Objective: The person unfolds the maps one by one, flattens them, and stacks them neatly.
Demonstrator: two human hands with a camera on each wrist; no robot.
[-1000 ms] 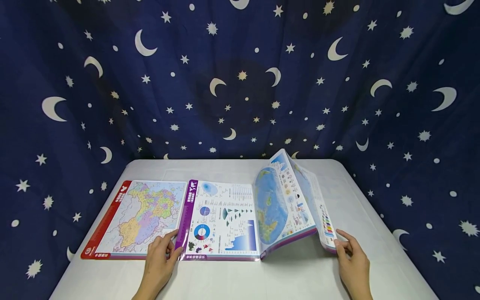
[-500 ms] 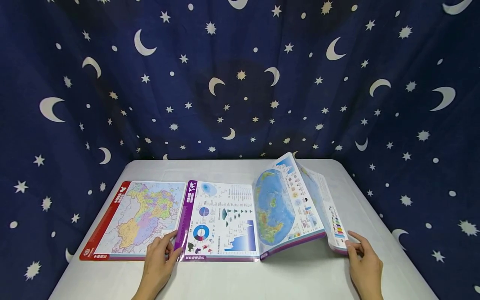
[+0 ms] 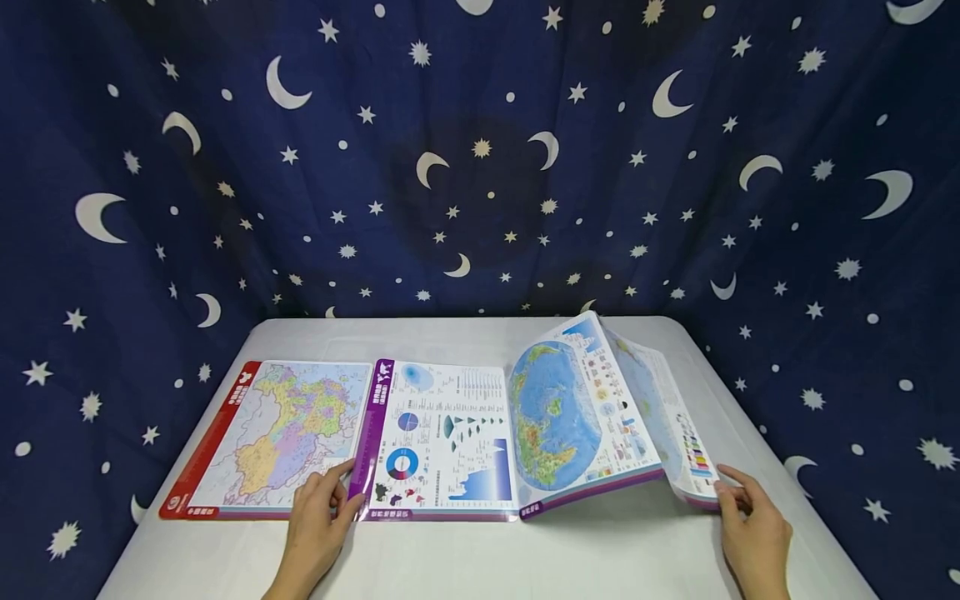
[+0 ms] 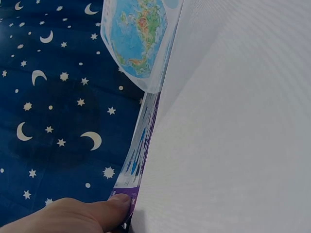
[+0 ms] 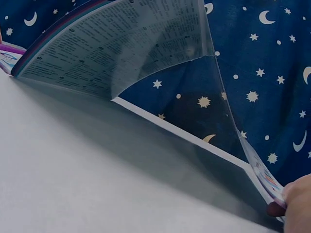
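A folding world map (image 3: 442, 446) with a purple border lies on the table in the head view, its left panel flat. Its middle panel (image 3: 558, 417), with a blue oval world map, rises to a ridge. The far right panel (image 3: 667, 417) slopes down from there. My left hand (image 3: 318, 521) holds the purple left edge near its front corner; the left wrist view shows the thumb (image 4: 114, 211) on the purple strip. With thumb and fingers, my right hand (image 3: 753, 529) pinches the front corner of the far right panel. From the right wrist view, the raised panels arch over the table.
A red-bordered map (image 3: 300, 433) of coloured regions lies flat at the left, beside the purple edge. The white table (image 3: 600, 567) has rounded back corners. Behind it hangs a dark blue curtain (image 3: 375, 275) with moons and stars.
My right hand has moved right with the panel corner. The folded panels have spread wider, and their ridge has sunk and shifted right. The left hand stays at the purple edge.
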